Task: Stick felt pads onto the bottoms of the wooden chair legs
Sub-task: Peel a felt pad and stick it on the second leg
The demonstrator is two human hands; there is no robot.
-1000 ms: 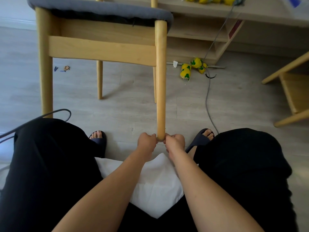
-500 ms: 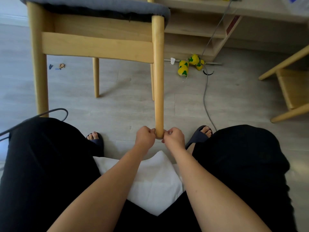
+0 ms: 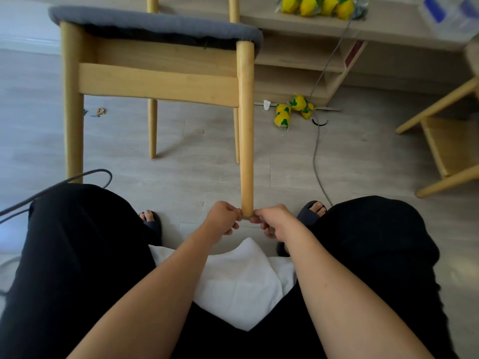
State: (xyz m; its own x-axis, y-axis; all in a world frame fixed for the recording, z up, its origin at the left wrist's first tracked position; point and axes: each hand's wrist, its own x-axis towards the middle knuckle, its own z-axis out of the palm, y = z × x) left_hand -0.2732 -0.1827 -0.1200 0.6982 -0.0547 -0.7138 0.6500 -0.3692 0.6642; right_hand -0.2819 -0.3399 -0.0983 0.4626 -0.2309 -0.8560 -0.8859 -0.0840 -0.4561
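One wooden chair [image 3: 158, 82], four legs in view, left hand [image 3: 223, 218] and right hand [image 3: 272, 221] both curled, fingertips pinching the nearest leg [image 3: 246, 125] at its foot

I see soft, even daylight, brightest at the upper left of the frame, where the floor [image 3: 31, 73] washes out pale. A chair leg [image 3: 152, 130] throws a faint shadow toward the right. Wide-angle distortion bends the shelf [image 3: 388, 29] along the top edge. The black trousers [image 3: 77, 255] lose all detail. Mid-frame looks fairly sharp.
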